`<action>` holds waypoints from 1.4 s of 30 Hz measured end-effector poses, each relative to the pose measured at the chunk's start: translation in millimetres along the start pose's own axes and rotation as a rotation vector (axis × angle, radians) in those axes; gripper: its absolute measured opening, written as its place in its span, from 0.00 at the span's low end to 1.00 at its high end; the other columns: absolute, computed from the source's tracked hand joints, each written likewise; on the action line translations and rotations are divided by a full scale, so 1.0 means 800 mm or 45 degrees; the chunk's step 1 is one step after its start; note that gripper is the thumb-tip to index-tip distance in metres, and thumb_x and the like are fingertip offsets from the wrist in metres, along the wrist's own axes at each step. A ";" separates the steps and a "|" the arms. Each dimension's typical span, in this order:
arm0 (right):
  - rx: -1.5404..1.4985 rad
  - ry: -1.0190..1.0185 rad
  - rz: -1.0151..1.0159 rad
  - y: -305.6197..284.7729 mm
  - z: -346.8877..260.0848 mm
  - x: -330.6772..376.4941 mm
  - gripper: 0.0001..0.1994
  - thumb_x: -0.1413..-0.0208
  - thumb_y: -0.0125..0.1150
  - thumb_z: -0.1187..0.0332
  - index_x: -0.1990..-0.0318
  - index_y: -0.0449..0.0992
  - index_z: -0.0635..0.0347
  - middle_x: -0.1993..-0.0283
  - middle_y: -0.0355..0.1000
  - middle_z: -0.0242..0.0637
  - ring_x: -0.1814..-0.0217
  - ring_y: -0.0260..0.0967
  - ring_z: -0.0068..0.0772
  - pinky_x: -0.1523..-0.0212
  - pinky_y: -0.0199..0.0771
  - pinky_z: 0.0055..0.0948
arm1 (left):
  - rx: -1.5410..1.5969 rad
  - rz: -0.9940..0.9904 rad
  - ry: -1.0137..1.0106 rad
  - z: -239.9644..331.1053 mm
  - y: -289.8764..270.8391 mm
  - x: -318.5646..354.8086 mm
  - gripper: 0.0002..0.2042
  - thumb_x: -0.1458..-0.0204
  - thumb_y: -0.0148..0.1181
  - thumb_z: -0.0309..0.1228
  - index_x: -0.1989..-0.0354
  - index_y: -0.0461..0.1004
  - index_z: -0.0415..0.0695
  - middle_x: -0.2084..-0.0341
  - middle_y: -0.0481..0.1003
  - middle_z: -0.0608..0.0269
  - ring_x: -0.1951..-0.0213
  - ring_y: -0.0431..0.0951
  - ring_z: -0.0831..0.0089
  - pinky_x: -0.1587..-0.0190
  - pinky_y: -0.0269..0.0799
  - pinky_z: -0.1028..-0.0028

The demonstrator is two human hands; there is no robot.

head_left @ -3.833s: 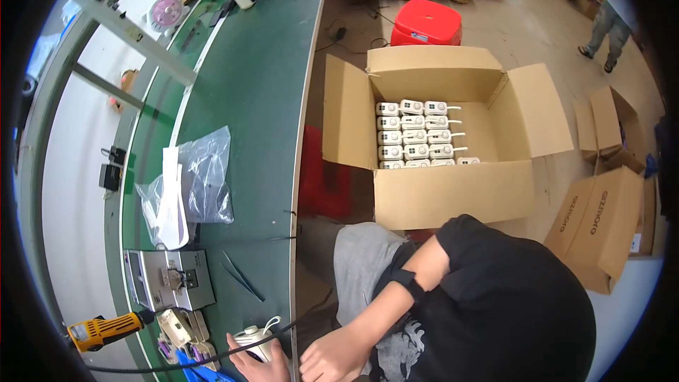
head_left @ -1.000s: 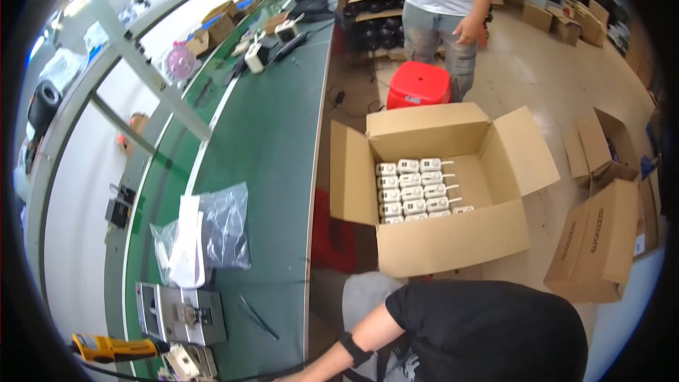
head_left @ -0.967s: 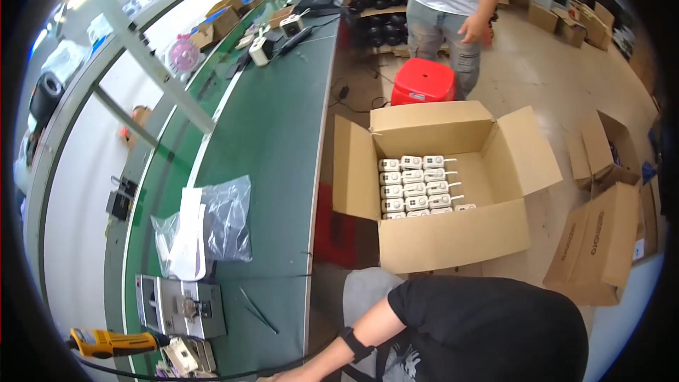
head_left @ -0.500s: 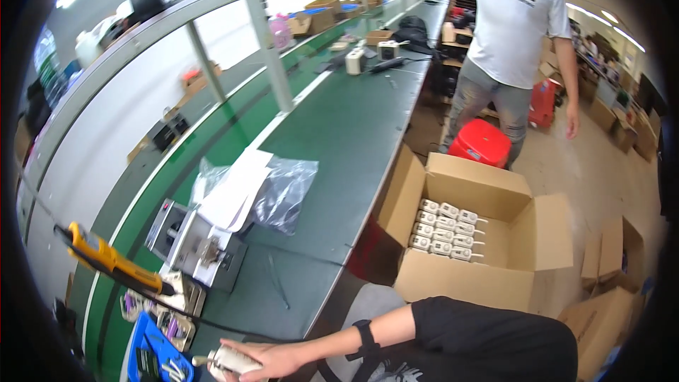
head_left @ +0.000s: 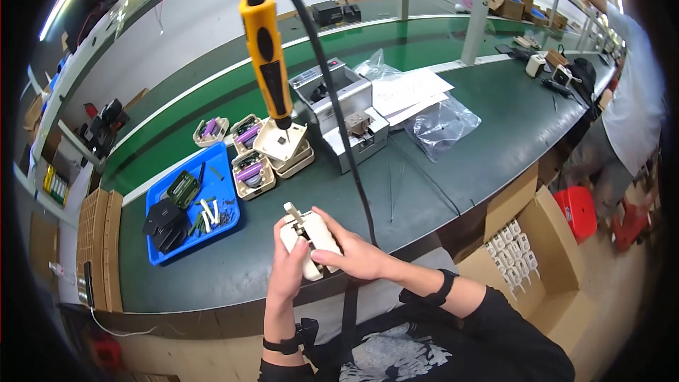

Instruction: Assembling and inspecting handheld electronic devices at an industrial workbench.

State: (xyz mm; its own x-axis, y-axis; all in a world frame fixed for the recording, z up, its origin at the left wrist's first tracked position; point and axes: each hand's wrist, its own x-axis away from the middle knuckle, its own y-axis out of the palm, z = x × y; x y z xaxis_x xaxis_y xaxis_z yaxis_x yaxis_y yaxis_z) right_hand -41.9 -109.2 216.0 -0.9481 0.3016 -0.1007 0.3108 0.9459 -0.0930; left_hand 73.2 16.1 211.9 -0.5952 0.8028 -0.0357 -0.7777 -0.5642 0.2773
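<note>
Both hands hold a cream plastic casing [head_left: 320, 232] just above the near edge of the green bench. It looks to be in two halves with a dark gap between them, and a pale tab sticks up at its far end. My left hand [head_left: 284, 272] closes around its left side, thumb on the near part. On the other side, my right hand [head_left: 357, 256] grips it with the thumb across the front. Beyond lie open cream casings [head_left: 253, 175] with purple cylinders and wiring inside. A blue tray [head_left: 226, 189] to the left holds black plates, white pieces and small parts.
A yellow-and-black electric screwdriver [head_left: 265, 56] hangs over the bench, its black cable looping near my right hand. Behind it stand a grey metal machine [head_left: 338, 106], papers [head_left: 414, 92] and a plastic bag [head_left: 442, 126]. A carton [head_left: 562, 262] of cream devices, a red stool [head_left: 576, 212] and a co-worker [head_left: 633, 106] are right.
The view has swung left toward the bench. My right hand has brought the cream casing from beside the blue tray to in front of me, and my left hand now shows, also holding it.
</note>
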 end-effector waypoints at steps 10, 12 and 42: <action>0.096 -0.101 0.060 0.023 0.019 -0.018 0.40 0.42 0.55 0.54 0.29 0.44 0.62 0.32 0.50 0.57 0.31 0.51 0.56 0.32 0.52 0.42 | 0.132 -0.319 -0.222 -0.071 0.019 -0.088 0.28 0.43 0.48 0.33 0.34 0.51 0.42 0.43 0.65 0.52 0.44 0.69 0.59 0.42 0.66 0.65; 0.028 -0.238 0.039 0.017 0.005 -0.017 0.46 0.50 0.63 0.44 0.31 0.49 0.60 0.37 0.61 0.57 0.35 0.60 0.54 0.37 0.61 0.41 | 0.080 -0.574 -0.295 -0.084 0.090 -0.111 0.28 0.43 0.47 0.34 0.35 0.51 0.41 0.43 0.65 0.52 0.44 0.69 0.59 0.42 0.66 0.64; 0.100 0.057 0.055 0.021 -0.016 0.012 0.40 0.39 0.50 0.52 0.28 0.35 0.57 0.38 0.54 0.54 0.34 0.56 0.53 0.37 0.57 0.38 | -0.331 -0.053 -0.001 0.000 -0.014 0.003 0.27 0.35 0.37 0.46 0.35 0.54 0.39 0.42 0.65 0.51 0.42 0.67 0.57 0.41 0.66 0.62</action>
State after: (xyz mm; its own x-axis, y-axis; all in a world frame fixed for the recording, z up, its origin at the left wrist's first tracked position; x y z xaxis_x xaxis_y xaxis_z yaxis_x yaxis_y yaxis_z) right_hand -46.3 -89.3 226.4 -0.9351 0.3488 -0.0623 0.3543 0.9201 -0.1671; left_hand 80.4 24.5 208.5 -0.5612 0.8267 -0.0409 -0.8277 -0.5609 0.0196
